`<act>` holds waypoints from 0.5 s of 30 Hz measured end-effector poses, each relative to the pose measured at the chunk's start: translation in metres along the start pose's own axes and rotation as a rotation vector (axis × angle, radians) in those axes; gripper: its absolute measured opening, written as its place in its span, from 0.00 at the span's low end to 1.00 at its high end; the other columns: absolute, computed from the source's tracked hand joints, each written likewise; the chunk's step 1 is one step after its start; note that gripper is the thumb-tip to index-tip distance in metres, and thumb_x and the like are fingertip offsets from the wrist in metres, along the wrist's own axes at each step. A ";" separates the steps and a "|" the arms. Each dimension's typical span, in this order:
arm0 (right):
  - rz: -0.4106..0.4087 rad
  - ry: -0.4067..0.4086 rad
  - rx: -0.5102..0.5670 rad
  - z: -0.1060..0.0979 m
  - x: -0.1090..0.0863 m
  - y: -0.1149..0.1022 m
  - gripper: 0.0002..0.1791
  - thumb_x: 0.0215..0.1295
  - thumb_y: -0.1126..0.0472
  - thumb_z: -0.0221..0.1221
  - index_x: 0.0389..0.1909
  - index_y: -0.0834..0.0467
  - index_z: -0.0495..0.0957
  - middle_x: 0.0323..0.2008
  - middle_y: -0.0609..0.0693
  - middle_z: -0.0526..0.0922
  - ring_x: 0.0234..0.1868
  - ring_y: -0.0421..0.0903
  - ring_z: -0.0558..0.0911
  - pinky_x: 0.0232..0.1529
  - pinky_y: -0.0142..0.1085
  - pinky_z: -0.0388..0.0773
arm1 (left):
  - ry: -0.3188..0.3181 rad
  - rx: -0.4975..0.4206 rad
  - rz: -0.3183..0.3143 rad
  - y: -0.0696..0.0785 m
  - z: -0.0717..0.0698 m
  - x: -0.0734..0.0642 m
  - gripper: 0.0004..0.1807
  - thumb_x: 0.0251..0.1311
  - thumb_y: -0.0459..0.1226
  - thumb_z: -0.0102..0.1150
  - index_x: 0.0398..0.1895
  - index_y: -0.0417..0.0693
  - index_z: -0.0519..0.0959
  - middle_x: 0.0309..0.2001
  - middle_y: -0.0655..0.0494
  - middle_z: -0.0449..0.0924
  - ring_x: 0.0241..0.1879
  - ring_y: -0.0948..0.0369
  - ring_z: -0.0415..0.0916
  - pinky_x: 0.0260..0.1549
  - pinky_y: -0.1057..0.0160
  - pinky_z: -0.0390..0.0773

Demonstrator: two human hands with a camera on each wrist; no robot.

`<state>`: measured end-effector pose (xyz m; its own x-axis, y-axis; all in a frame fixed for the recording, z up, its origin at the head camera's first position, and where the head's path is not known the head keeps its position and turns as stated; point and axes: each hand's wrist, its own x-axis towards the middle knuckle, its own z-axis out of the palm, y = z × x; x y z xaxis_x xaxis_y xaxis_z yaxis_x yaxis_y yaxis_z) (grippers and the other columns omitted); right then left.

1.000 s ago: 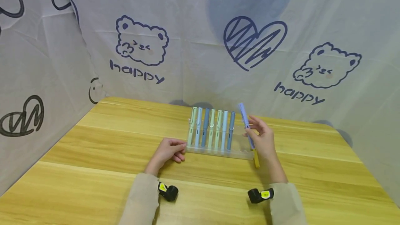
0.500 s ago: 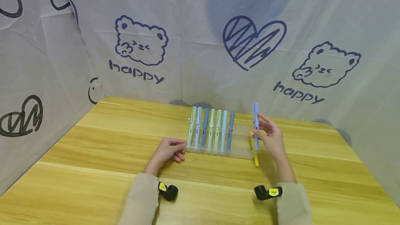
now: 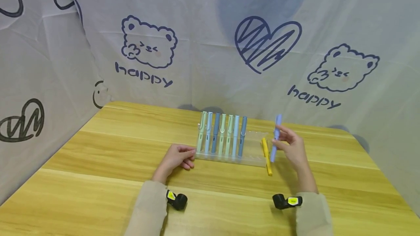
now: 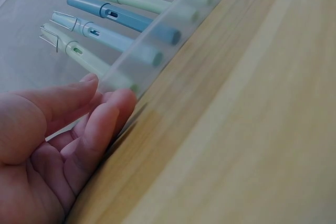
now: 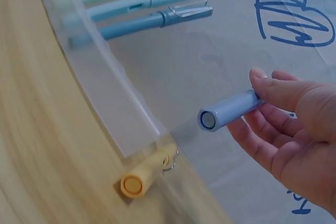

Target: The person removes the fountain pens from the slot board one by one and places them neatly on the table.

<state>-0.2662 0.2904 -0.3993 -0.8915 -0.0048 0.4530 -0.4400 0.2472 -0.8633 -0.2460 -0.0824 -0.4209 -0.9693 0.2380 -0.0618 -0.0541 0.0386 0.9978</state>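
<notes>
A clear plastic pen rack (image 3: 249, 161) stands on the table, holding several green, light blue and dark blue pens (image 3: 242, 141) side by side in its left and middle part. My left hand (image 3: 177, 157) pinches the rack's left front corner between thumb and fingers. To the right of the rack, my right hand (image 3: 292, 148) holds a lavender pen (image 3: 276, 137) between thumb and fingertips, nearly upright. Beside the rack's right end lies a yellow pen (image 3: 267, 157), apart from the lavender one. In the right wrist view the yellow pen (image 5: 144, 177) shows its round end and clip.
The wooden table (image 3: 210, 207) reaches back to a white cloth (image 3: 203, 61) printed with bears and hearts. Bare slots (image 3: 256, 143) show at the rack's right side.
My right hand has carried the lavender pen from over the rack's right end out to the right and slightly down, uncovering the yellow pen. My left hand has stayed at its corner.
</notes>
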 end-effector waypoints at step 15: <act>0.259 -0.070 -0.205 0.000 -0.012 -0.027 0.24 0.56 0.71 0.58 0.55 0.68 0.68 0.37 0.62 0.75 0.25 0.38 0.75 0.23 0.34 0.80 | -0.014 0.002 -0.015 0.000 0.000 0.002 0.16 0.61 0.30 0.50 0.47 0.24 0.72 0.25 0.46 0.76 0.17 0.62 0.76 0.16 0.67 0.79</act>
<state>-0.2433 0.2836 -0.3812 -0.9792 0.0191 0.2021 -0.1735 0.4383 -0.8819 -0.2478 -0.0817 -0.4210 -0.9649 0.2507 -0.0776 -0.0685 0.0448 0.9966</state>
